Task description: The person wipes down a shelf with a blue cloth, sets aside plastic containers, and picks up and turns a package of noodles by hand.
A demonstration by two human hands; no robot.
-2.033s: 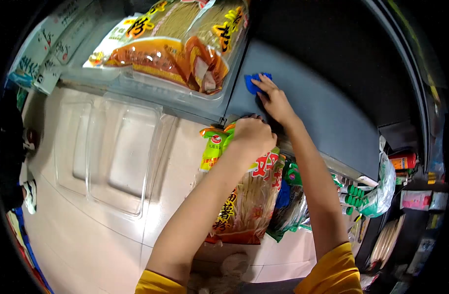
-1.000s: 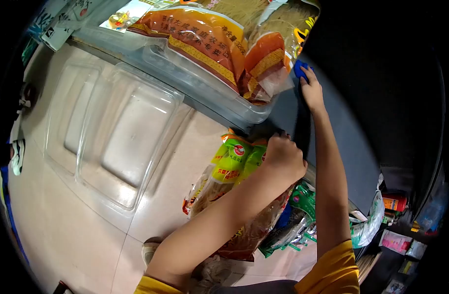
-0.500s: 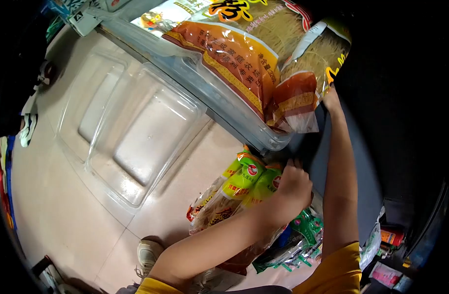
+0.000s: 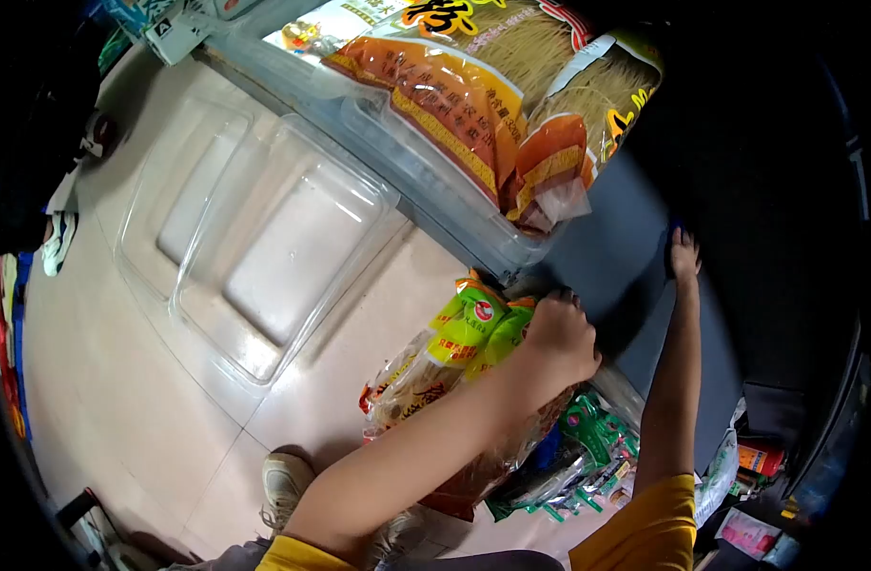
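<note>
My left hand point(image 4: 562, 335) is closed at the upper end of the green-topped noodle packs point(image 4: 478, 319), which hang or stand in clear wrapping below it; my forearm covers part of them. On the grey panel point(image 4: 635, 319) to the right, my right hand point(image 4: 685, 255) rests with its fingers stretched forward, near a small blue spot. Nothing can be seen in that hand. Large noodle bags point(image 4: 454, 124) with orange-brown ends lie in the clear plastic bin point(image 4: 435, 205) above my hands.
Two clear plastic lids point(image 4: 293, 238) lie on the tiled floor point(image 4: 150, 371) at left. Green packets point(image 4: 587, 438) sit beneath my left arm. My shoe point(image 4: 288, 485) is at the bottom. Small packages point(image 4: 749, 533) stand at lower right, and another person's shoe point(image 4: 59, 243) shows far left.
My right hand has left the end of the large noodle bag and moved down and right onto the grey panel. My left hand and the green-topped packs have shifted slightly upward.
</note>
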